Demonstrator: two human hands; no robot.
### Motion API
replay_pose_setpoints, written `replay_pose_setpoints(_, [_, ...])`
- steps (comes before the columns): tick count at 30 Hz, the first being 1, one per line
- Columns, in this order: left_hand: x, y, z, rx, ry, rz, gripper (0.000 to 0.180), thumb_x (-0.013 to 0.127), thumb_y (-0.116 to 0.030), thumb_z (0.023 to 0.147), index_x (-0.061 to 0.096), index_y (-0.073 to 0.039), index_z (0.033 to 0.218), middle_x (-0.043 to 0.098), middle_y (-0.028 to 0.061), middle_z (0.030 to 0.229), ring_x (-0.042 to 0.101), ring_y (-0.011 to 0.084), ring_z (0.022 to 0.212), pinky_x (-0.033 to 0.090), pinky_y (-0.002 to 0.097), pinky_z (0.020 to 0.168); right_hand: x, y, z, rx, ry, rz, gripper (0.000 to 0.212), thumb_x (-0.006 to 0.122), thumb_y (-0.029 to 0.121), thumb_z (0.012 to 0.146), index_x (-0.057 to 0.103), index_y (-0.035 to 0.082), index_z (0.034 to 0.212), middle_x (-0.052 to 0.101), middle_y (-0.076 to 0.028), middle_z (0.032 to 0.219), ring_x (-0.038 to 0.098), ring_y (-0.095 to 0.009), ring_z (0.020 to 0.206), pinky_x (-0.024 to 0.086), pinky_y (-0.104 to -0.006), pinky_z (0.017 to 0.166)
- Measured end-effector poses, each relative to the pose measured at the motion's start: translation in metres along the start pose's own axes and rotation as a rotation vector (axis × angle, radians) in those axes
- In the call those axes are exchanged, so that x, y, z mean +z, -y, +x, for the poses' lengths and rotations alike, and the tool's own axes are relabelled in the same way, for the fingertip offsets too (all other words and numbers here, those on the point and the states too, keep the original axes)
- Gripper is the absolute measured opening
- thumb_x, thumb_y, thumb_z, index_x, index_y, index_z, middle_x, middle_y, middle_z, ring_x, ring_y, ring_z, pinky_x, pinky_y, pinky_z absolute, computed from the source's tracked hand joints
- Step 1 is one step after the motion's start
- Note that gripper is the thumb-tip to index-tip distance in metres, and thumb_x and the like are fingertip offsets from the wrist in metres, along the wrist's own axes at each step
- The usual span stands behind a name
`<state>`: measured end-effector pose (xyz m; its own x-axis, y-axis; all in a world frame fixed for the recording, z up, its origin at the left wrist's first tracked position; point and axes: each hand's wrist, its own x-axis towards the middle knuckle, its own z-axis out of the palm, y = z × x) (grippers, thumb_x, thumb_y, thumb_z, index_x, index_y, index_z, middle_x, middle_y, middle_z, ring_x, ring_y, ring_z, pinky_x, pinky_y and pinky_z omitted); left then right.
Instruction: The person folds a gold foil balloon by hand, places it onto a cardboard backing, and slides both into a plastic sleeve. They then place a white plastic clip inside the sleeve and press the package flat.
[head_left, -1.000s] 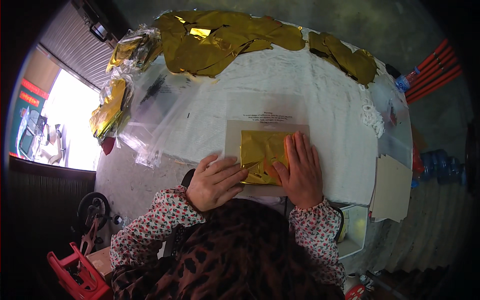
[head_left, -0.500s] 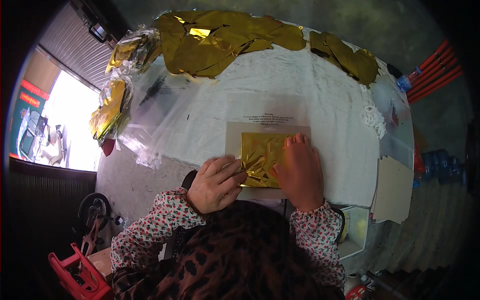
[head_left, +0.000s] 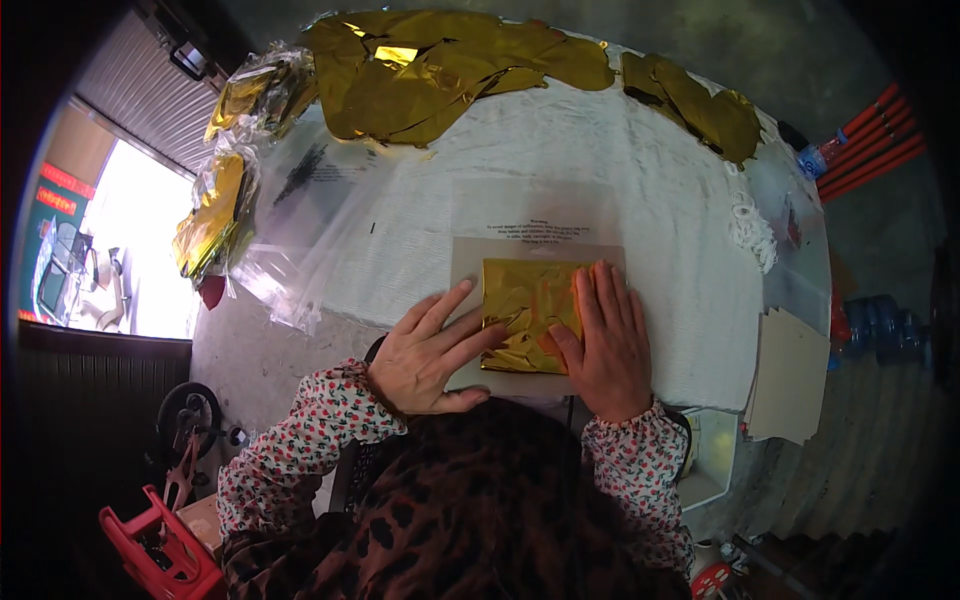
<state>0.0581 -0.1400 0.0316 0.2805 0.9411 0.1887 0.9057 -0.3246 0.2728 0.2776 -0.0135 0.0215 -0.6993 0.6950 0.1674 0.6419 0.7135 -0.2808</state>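
A square packet of shiny gold foil (head_left: 520,285) lies near the table's front edge, on a cardboard piece (head_left: 466,268) with a clear plastic bag (head_left: 500,205) reaching beyond it. My right hand (head_left: 612,345) rests flat along the packet's right side, fingers stretched out and pointing away from me. At the left side, my left hand (head_left: 425,350) is spread, and one or more of its fingertips touch the foil's left edge. Neither hand grips anything. Whether the foil is inside the bag, I cannot tell.
Large gold foil sheets (head_left: 390,90) lie along the far edge, with smaller ones (head_left: 695,105) at far right. Foil in clear wrap (head_left: 220,210) sits at the left. White cord (head_left: 748,230) and cardboard sheets (head_left: 790,375) are on the right. A red stool (head_left: 160,550) stands lower left.
My left hand has opened from curled to spread fingers. My right hand has slid slightly right and lies flatter along the foil's edge. The foil looks smoother.
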Motion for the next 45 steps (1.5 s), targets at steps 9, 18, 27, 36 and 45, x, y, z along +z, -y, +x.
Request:
replay_pose_setpoints(9, [-0.001,-0.001,0.007,-0.062,-0.031,-0.119,0.057,0.058,-0.039,0.087,0.048,-0.013,0.136,0.054,0.0097,0.131,0.032,0.0316,0.137,0.029,0.0457,0.106,0.001,0.0,-0.001,0.007,0.006,-0.001,0.064,0.044,0.044,0.096,0.032,0.003,0.144,0.031,-0.021,0.148,0.031,-0.034,0.137,0.023,-0.048,0.112])
replay_pose_setpoints(18, [0.009,-0.011,0.004,-0.11,-0.073,-0.057,0.059,0.065,-0.032,0.083,0.048,-0.007,0.133,0.055,0.0083,0.128,0.034,0.028,0.136,0.03,0.046,0.106,0.0,0.0,-0.001,0.013,0.013,0.004,0.064,0.043,0.044,0.096,0.032,0.002,0.143,0.03,-0.021,0.149,0.029,-0.034,0.138,0.022,-0.0481,0.112])
replay_pose_setpoints(27, [0.013,-0.011,0.002,-0.103,-0.105,-0.027,0.05,0.069,-0.029,0.08,0.055,-0.005,0.121,0.055,0.0091,0.128,0.034,0.0259,0.137,0.029,0.0454,0.107,-0.001,0.0,0.0,-0.002,0.0,0.007,0.064,0.046,0.043,0.095,0.034,0.001,0.142,0.032,-0.021,0.148,0.029,-0.035,0.138,0.022,-0.0482,0.112])
replay_pose_setpoints(36, [0.014,-0.015,-0.002,-0.101,-0.114,0.059,0.05,0.068,-0.031,0.079,0.059,-0.006,0.122,0.052,0.0099,0.134,0.035,0.0269,0.137,0.031,0.0447,0.106,0.001,-0.001,-0.001,-0.007,-0.013,0.012,0.065,0.046,0.044,0.095,0.033,0.001,0.143,0.033,-0.021,0.147,0.03,-0.035,0.138,0.023,-0.0483,0.112])
replay_pose_setpoints(45, [-0.006,-0.006,0.012,0.024,-0.033,-0.014,0.048,0.07,-0.031,0.077,0.06,-0.005,0.116,0.044,0.0164,0.139,0.033,0.0335,0.136,0.034,0.0471,0.107,0.002,-0.002,-0.002,0.0,-0.014,0.01,0.065,0.045,0.044,0.095,0.033,0.002,0.143,0.032,-0.02,0.148,0.029,-0.034,0.138,0.023,-0.0484,0.112])
